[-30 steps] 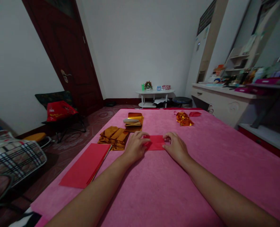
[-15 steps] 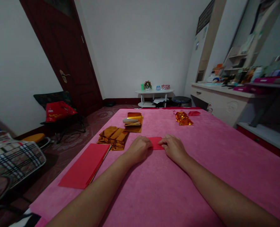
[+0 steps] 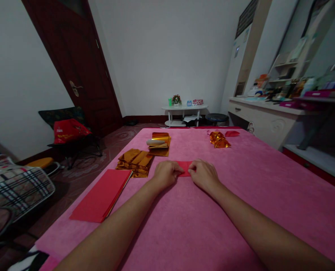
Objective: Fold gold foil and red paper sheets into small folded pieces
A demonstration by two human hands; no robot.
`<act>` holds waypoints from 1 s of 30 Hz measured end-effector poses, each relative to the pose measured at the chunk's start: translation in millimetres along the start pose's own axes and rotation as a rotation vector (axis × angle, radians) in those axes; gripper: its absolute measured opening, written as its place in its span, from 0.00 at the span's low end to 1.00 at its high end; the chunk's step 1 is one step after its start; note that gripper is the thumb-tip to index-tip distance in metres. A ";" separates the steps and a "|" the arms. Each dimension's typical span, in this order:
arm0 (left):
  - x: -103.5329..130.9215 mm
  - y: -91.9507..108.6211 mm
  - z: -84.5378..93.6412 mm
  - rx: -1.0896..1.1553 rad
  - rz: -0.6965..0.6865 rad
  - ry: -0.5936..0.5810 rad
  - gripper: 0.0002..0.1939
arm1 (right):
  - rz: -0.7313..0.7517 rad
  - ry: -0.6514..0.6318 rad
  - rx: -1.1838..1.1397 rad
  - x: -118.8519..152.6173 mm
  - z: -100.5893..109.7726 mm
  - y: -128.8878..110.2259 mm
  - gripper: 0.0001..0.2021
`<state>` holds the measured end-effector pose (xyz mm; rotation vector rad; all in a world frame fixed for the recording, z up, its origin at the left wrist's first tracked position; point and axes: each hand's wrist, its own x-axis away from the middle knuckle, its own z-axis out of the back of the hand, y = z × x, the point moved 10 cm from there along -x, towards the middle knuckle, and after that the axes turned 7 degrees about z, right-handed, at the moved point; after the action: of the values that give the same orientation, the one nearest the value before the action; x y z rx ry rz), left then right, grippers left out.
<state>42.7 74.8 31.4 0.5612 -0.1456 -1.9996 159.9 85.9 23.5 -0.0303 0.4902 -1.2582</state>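
A small piece of red paper [image 3: 185, 169] lies flat on the pink cloth, between my two hands. My left hand [image 3: 167, 173] grips its left edge, fingers closed with the thumb on top. At the opposite edge my right hand [image 3: 204, 173] pinches the paper between thumb and curled fingers. My fingers hide both ends of the sheet. To the left rests a stack of larger red paper sheets [image 3: 103, 195]. Beyond it is a pile of folded gold foil paper [image 3: 135, 162], and behind that a gold foil stack [image 3: 161, 137] with a rounded grey object [image 3: 155, 142] on it.
Crumpled gold foil [image 3: 218, 139] and a red folded piece [image 3: 232, 133] lie at the table's far right. A white side table [image 3: 181, 108] stands by the wall. A cluttered dresser [image 3: 269, 113] is on the right; a chair with a red bag [image 3: 70, 131] is on the left.
My right hand has shifted slightly left, and my left thumb now reaches further over the red paper. The whole view has tilted a little.
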 end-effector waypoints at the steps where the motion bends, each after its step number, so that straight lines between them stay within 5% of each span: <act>1: -0.4 -2.6 -0.5 0.017 0.021 0.002 0.14 | -0.019 0.010 0.008 0.8 -0.1 -1.3 0.06; 6: 1.2 -6.2 0.0 0.046 0.058 0.032 0.13 | -0.045 0.051 0.044 6.1 -1.1 -6.0 0.12; 13: 1.4 -13.7 2.5 0.022 0.207 0.027 0.09 | -0.103 -0.007 -0.202 1.6 -14.0 21.4 0.09; 19: -2.4 -15.8 5.3 -0.059 0.336 0.084 0.19 | -0.082 -0.003 -0.280 0.4 -20.7 28.4 0.14; 30: -0.9 -50.0 -21.2 0.455 0.205 -0.176 0.14 | -0.136 -0.002 -0.151 4.7 -9.7 17.0 0.10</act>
<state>12.1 102.6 -3.9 0.6250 -0.7498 -1.8152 172.6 89.5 8.4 -0.1955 0.5885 -1.3516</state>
